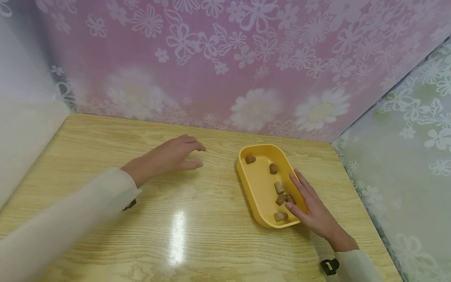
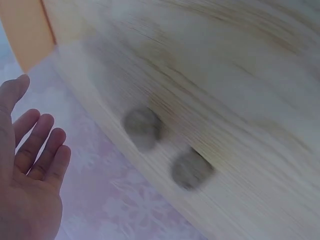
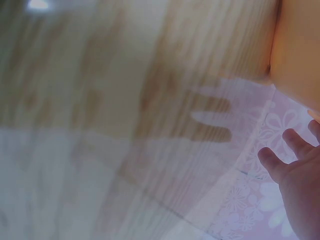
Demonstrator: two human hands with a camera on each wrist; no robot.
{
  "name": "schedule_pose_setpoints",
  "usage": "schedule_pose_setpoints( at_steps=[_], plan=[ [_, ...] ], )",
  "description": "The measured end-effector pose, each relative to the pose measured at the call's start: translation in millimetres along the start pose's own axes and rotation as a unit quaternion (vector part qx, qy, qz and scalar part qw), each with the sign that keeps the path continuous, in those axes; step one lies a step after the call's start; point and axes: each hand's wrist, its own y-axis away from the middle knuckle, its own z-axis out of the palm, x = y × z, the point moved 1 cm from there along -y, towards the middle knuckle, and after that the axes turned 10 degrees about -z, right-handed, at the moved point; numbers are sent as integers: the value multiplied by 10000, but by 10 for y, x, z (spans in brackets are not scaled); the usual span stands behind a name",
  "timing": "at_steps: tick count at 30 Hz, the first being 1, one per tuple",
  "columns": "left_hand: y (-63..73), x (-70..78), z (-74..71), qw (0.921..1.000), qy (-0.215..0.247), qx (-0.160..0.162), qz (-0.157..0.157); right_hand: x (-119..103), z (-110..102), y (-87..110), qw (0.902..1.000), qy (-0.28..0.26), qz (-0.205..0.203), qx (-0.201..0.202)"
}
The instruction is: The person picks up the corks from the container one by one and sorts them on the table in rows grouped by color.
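Note:
A yellow plastic tub point(image 1: 251, 196) stands on the wooden table, with several brown cork stoppers point(image 1: 273, 169) lying loose on its floor. My right hand point(image 1: 317, 215) lies at the tub's right side, fingers spread along the rim and thumb reaching over it; contact is hard to tell. In the right wrist view its fingers point(image 3: 272, 162) look apart and mostly straight. To the left of the tub, my left hand point(image 1: 172, 156) hovers above the table, thumb apart from loosely bent fingers, holding nothing. Two blurred, roundish grey-brown pieces point(image 2: 192, 169) appear on the wood in the left wrist view.
A pink flowered wall point(image 1: 197, 78) rises behind the table point(image 1: 211, 243). Another flowered panel point(image 1: 415, 164) borders the right side, and a pale surface point(image 1: 28, 129) the left. A glossy light reflection shows on the wood.

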Motion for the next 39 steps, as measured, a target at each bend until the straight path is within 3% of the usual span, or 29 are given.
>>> schedule_pose_setpoints(
  at_steps=[8,21,31,39],
  plan=[
    [-223,378,110,9990,-72,-123,433,21,12,9,10000,-55,15,3],
    [-496,807,279,9944,-238,-110,1025,-1,-4,6,10000,-37,19,-19],
    [-609,1136,427,9897,-62,-660,1269,29,-9,8,9999,-81,50,-34],
    [-739,1385,569,9828,-320,-1105,1447,-25,-81,-29,9999,49,81,-130]
  ],
)
